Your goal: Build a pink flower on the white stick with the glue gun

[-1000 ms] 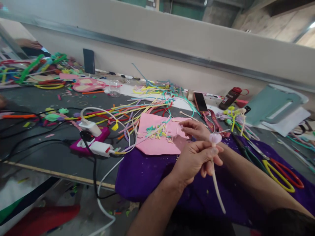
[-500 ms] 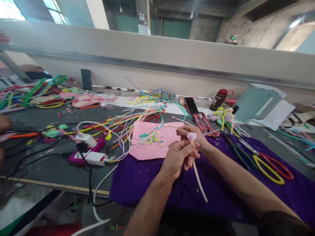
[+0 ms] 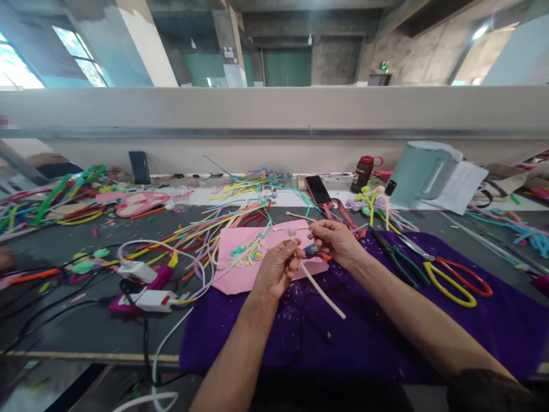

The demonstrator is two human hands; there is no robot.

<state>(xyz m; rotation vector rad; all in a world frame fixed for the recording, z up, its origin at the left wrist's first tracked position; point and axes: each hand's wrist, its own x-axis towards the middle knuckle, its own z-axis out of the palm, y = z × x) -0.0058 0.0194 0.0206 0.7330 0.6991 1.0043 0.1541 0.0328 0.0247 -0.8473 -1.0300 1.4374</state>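
Observation:
Between the thumb and fingers of my left hand [image 3: 278, 264] is a flower of fuzzy pipe cleaner, with a pale lilac head [image 3: 292, 232] on top. Its long cream stem [image 3: 323, 293] slants down to the right over the purple cloth. My right hand [image 3: 337, 240] is closed close beside it. A small dark-blue and orange object [image 3: 310, 250] sticks out of its fingers towards the stem; its kind I cannot make out. Below both hands lies a pink sheet [image 3: 231, 280] with short cut pieces of pipe cleaner [image 3: 253, 252] on it.
Green-handled pliers [image 3: 401, 260] and scissors with red and yellow handles [image 3: 450, 280] lie on the purple cloth [image 3: 240, 332] at right. Behind stand a phone [image 3: 318, 190], a brown bottle [image 3: 363, 174] and a pale kettle [image 3: 414, 174]. A power strip [image 3: 160, 277] with cables sits left.
The view has tilted up and shifted right. My hands have moved a little apart, and the blue and orange object now shows in my right hand. The flower stays in my left.

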